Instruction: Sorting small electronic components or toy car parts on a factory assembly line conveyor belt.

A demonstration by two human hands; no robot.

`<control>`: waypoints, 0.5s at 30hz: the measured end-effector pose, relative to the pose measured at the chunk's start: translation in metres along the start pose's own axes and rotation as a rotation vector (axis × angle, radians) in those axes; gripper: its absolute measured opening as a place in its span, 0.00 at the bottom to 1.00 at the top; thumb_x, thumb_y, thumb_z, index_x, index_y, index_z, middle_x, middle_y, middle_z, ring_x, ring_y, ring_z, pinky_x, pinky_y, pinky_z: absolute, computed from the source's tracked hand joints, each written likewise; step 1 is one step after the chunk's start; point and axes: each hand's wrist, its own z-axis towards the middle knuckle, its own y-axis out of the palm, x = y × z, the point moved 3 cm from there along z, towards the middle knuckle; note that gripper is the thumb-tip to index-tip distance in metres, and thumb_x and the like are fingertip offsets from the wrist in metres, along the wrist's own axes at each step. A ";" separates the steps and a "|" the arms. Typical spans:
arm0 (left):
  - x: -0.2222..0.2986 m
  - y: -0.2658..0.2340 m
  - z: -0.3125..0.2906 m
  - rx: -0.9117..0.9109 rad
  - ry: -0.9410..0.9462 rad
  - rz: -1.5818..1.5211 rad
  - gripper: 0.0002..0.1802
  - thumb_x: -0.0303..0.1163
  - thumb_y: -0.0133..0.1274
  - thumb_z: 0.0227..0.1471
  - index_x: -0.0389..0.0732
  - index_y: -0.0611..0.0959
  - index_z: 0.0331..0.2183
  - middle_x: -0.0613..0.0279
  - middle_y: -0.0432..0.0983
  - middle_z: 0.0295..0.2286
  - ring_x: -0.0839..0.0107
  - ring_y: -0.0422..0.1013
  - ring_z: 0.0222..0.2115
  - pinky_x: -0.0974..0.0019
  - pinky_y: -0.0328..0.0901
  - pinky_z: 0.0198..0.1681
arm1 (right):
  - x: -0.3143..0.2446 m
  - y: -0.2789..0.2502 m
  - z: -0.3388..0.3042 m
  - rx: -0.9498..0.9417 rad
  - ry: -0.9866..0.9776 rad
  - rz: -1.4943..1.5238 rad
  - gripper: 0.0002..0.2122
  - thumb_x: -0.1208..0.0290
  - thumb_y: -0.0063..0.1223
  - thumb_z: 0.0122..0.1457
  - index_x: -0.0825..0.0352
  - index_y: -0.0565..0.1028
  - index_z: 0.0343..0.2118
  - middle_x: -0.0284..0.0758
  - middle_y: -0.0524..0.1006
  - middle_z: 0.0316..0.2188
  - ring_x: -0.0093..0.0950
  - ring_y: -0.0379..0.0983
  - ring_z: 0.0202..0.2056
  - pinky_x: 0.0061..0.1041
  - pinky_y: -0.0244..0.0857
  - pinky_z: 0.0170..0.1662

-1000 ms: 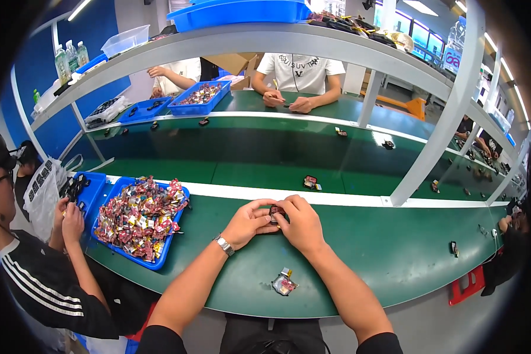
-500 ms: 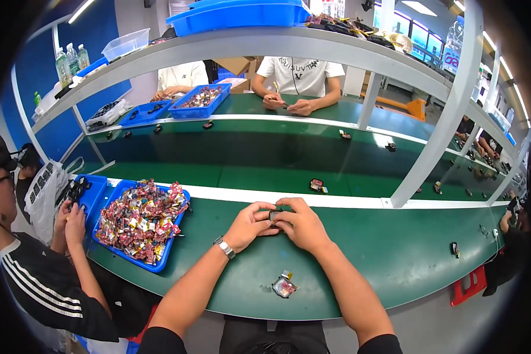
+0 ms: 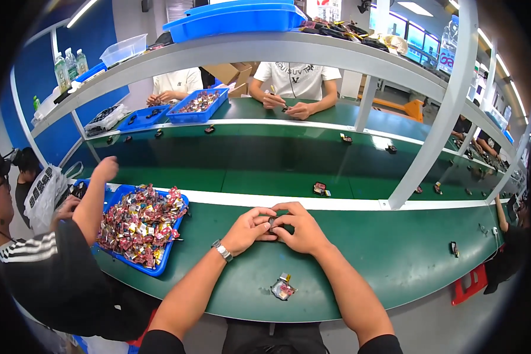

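your left hand (image 3: 249, 229) and right hand (image 3: 300, 231) pinched together on a small dark part (image 3: 272, 221), above the smooth green bench (image 3: 389, 259), open room rightward, crinkly wrapper (image 3: 282, 289) near its front edge

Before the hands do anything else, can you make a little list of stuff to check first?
1. Both hands on the small dark part: left hand and right hand pinch it together, ok.
2. Part seen whole: mostly hidden by fingers, cannot tell.
3. Torn wrapper lies apart from the hands on the green table, ok.
4. Blue tray of wrapped pieces stands to the left, ok.
5. Neighbour's raised arm stays beyond the tray, ok.
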 end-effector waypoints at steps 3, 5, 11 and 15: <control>0.000 0.002 0.001 -0.014 -0.002 0.046 0.16 0.20 0.43 0.59 0.37 0.68 0.50 0.53 0.74 0.44 0.66 0.73 0.45 0.60 0.71 0.51 | 0.002 0.000 -0.001 -0.056 -0.027 0.089 0.04 0.73 0.59 0.51 0.65 0.79 0.30 0.33 0.72 0.49 0.33 0.64 0.54 0.32 0.63 0.54; 0.000 0.002 0.000 -0.019 -0.005 0.020 0.16 0.21 0.43 0.60 0.37 0.68 0.50 0.54 0.74 0.44 0.66 0.73 0.45 0.60 0.71 0.51 | 0.000 -0.001 -0.001 -0.036 -0.026 0.085 0.04 0.73 0.59 0.51 0.65 0.79 0.30 0.33 0.72 0.50 0.33 0.64 0.54 0.32 0.63 0.54; -0.004 -0.002 0.001 0.026 -0.008 -0.005 0.15 0.24 0.44 0.60 0.37 0.69 0.49 0.57 0.73 0.43 0.66 0.73 0.45 0.61 0.72 0.49 | -0.001 0.008 -0.004 0.088 -0.011 -0.027 0.04 0.72 0.58 0.51 0.64 0.79 0.29 0.32 0.73 0.47 0.33 0.67 0.50 0.31 0.67 0.49; -0.004 -0.001 0.001 0.025 0.003 -0.022 0.15 0.25 0.46 0.60 0.37 0.69 0.49 0.57 0.73 0.43 0.67 0.73 0.45 0.61 0.72 0.48 | -0.001 0.010 -0.006 0.090 -0.031 0.020 0.04 0.72 0.58 0.52 0.64 0.79 0.30 0.32 0.73 0.47 0.33 0.67 0.50 0.31 0.67 0.50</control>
